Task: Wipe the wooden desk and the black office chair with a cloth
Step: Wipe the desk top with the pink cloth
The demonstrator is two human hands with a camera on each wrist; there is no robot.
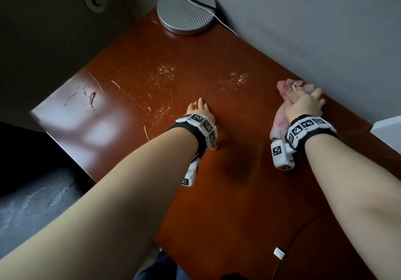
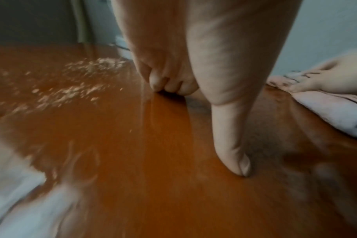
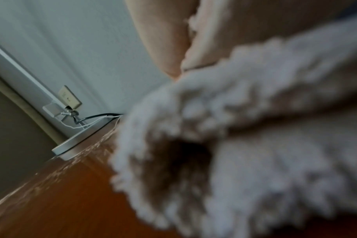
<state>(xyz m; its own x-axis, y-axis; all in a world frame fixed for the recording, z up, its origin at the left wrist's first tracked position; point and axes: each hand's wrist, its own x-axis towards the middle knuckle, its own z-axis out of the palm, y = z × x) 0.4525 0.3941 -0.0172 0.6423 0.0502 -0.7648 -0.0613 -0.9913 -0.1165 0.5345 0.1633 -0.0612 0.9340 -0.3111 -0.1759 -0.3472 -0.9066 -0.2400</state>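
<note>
The reddish-brown wooden desk (image 1: pixel 227 192) fills the head view. White specks and streaks (image 1: pixel 161 76) lie across its far middle. My left hand (image 1: pixel 200 111) rests on the desk at the centre and holds nothing; its fingertips (image 2: pixel 167 85) and straight thumb (image 2: pixel 232 145) touch the wood. My right hand (image 1: pixel 303 103) grips a bunched pink cloth (image 1: pixel 288 87) on the desk near the wall, and part of the cloth trails back under the wrist. The fluffy cloth (image 3: pixel 255 128) blocks most of the right wrist view. No black office chair shows in any view.
A round silver lamp base (image 1: pixel 186 12) stands at the desk's far corner, with white and black cables (image 1: pixel 201 3) over it. A grey wall (image 1: pixel 325 29) runs along the right edge. A white object (image 1: pixel 388 132) sits at far right. A thin cable with a white tag (image 1: pixel 278 252) crosses the near edge.
</note>
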